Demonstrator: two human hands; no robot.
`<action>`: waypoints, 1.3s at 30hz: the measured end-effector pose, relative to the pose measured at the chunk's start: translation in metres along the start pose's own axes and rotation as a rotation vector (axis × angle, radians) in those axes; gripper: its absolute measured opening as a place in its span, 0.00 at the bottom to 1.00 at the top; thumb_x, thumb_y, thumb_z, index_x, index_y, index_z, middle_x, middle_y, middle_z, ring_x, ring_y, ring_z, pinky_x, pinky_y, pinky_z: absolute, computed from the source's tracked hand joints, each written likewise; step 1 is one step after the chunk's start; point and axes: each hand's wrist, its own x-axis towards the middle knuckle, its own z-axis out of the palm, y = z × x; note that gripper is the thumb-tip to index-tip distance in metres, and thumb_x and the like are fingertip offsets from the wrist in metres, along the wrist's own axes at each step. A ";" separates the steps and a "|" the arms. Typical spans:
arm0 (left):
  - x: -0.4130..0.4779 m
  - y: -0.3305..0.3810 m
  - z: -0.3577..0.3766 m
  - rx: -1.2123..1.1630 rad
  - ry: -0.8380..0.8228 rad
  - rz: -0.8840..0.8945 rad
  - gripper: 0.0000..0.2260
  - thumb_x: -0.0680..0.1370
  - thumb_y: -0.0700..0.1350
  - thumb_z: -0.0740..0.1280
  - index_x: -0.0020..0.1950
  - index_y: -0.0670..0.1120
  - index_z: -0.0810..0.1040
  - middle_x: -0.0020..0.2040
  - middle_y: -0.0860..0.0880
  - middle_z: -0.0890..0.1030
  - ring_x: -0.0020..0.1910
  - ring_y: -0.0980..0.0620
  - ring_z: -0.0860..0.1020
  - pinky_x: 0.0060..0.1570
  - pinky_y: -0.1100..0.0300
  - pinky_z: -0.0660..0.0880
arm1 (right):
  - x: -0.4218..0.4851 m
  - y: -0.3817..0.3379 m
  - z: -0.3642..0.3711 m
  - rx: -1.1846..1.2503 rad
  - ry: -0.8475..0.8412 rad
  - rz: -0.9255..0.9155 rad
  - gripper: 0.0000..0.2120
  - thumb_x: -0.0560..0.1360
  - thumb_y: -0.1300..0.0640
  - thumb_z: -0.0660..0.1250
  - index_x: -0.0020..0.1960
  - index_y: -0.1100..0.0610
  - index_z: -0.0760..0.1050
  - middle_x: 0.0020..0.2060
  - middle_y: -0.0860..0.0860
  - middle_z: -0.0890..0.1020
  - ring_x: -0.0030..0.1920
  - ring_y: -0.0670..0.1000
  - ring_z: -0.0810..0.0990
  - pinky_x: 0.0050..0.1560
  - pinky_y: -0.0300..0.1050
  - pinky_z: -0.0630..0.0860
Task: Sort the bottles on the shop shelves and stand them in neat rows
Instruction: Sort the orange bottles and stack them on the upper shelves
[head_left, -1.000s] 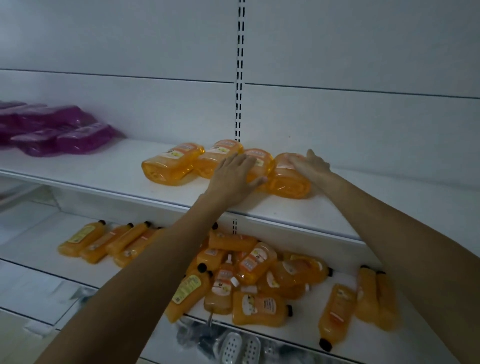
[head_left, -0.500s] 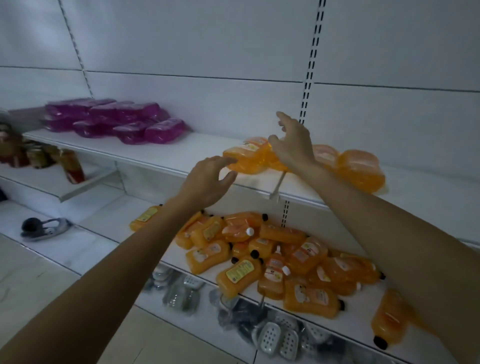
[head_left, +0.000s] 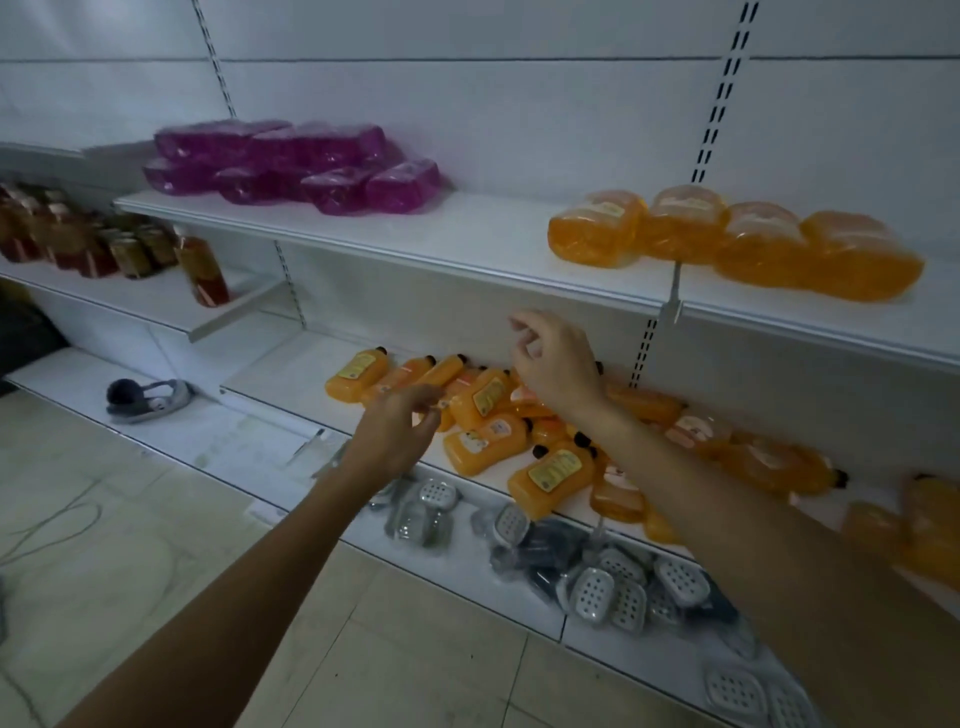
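Several orange bottles lie on their sides in a row on the upper white shelf, at the right. A jumbled heap of orange bottles with black caps lies on the shelf below. My left hand hovers in front of that heap with loosely curled fingers and holds nothing. My right hand hangs just under the upper shelf's edge, above the heap, fingers loosely bent and empty. Several purple bottles lie piled on the upper shelf at the left.
Dark red and brown bottles stand on a lower shelf at the far left. Wrapped white soap dishes lie on the bottom shelf. A grey item rests on the base shelf at left. Tiled floor lies in front.
Both hands have come down from the orange bottles on the upper shelf to the heap on the lower one. The view has swung left and downward.
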 end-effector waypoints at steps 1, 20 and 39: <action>-0.004 -0.004 0.009 -0.017 -0.017 -0.016 0.12 0.77 0.38 0.64 0.60 0.40 0.78 0.56 0.44 0.81 0.53 0.48 0.79 0.53 0.61 0.72 | -0.010 0.011 0.006 -0.010 -0.026 0.048 0.16 0.75 0.63 0.62 0.62 0.60 0.75 0.55 0.55 0.80 0.53 0.53 0.78 0.55 0.49 0.76; 0.070 -0.066 0.168 -0.076 -0.146 -0.323 0.13 0.78 0.39 0.60 0.61 0.44 0.77 0.60 0.46 0.79 0.57 0.47 0.76 0.57 0.56 0.73 | -0.019 0.221 0.063 0.241 -0.201 0.756 0.10 0.79 0.57 0.61 0.60 0.52 0.73 0.54 0.50 0.77 0.55 0.50 0.77 0.53 0.46 0.75; 0.118 -0.155 0.199 -0.107 -0.143 -0.380 0.13 0.78 0.43 0.64 0.61 0.43 0.76 0.59 0.46 0.79 0.57 0.47 0.76 0.56 0.54 0.73 | 0.037 0.265 0.176 0.742 0.012 1.304 0.31 0.75 0.46 0.67 0.73 0.55 0.63 0.66 0.57 0.73 0.61 0.55 0.77 0.48 0.42 0.74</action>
